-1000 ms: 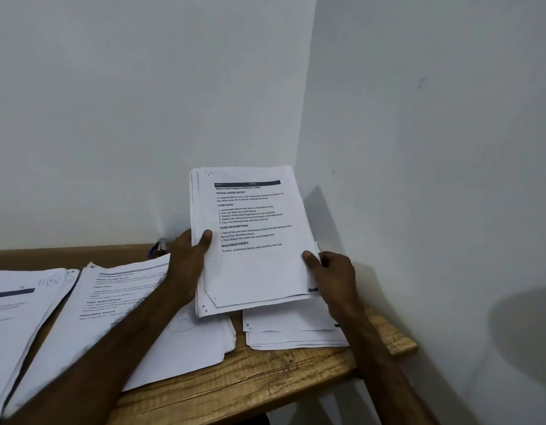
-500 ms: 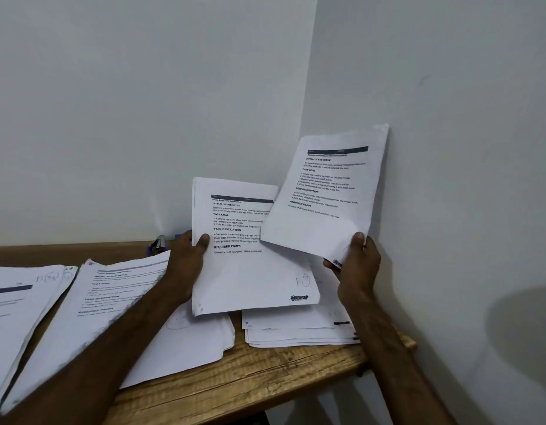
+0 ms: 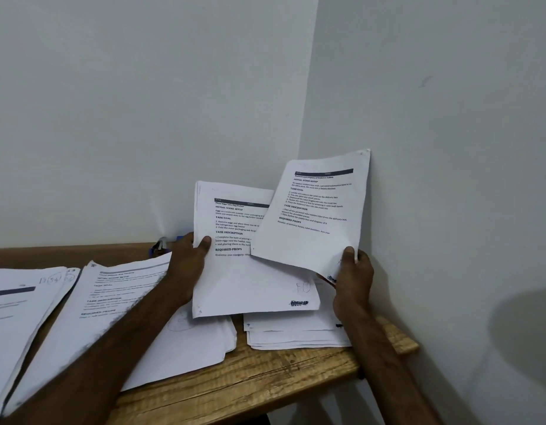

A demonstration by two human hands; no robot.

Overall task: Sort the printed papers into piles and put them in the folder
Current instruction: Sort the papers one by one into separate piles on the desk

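right hand (image 3: 354, 280) lowered its sheet (image 3: 311, 240); left hand (image 3: 186, 265) grips stack (image 3: 250, 286).

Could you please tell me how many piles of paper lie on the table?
3: a far-left pile, cut off by the frame; a middle pile under the left forearm; a right pile beneath the held sheets. More may lie out of view.

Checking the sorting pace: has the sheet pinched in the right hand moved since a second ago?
Yes. The right hand lifted the sheet off the held stack, up and rightward past the wall corner.
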